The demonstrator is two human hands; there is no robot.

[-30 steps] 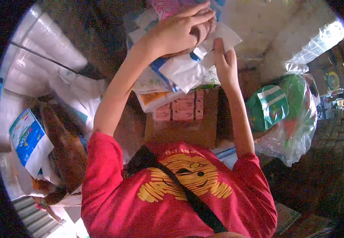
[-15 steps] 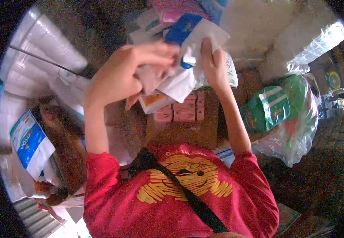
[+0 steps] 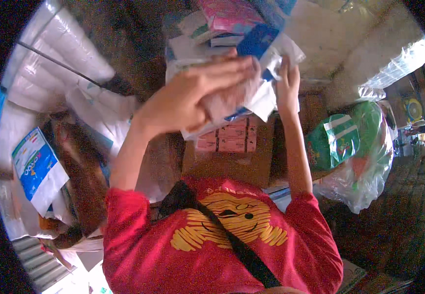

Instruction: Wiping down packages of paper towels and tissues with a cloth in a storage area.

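My right hand (image 3: 287, 90) grips a crumpled white-and-blue plastic package (image 3: 291, 51), its thumb raised along the near side. Across from it, my left hand (image 3: 207, 93) is blurred, its fingers stretched toward the package and covering part of it; whether the palm touches it is hard to tell. A white sheet or flap (image 3: 264, 105) sticks out between the hands. Beneath them stands an open cardboard box (image 3: 256, 169) with several pink printed boxes (image 3: 227, 137) inside, partly hidden by white packaging.
Pink packs (image 3: 232, 14) and white packs (image 3: 188, 46) are piled beyond my hands. At right lies a clear plastic bag (image 3: 364, 188) with green packages (image 3: 340, 137). To the left are white wrapped bundles (image 3: 78, 44), a dark cord (image 3: 60, 66) and a blue-and-white packet (image 3: 38, 169).
Both hands and the package have shifted right. My left hand has swung across toward my right hand, over the package. An orange-marked white packet above the pink boxes no longer shows.
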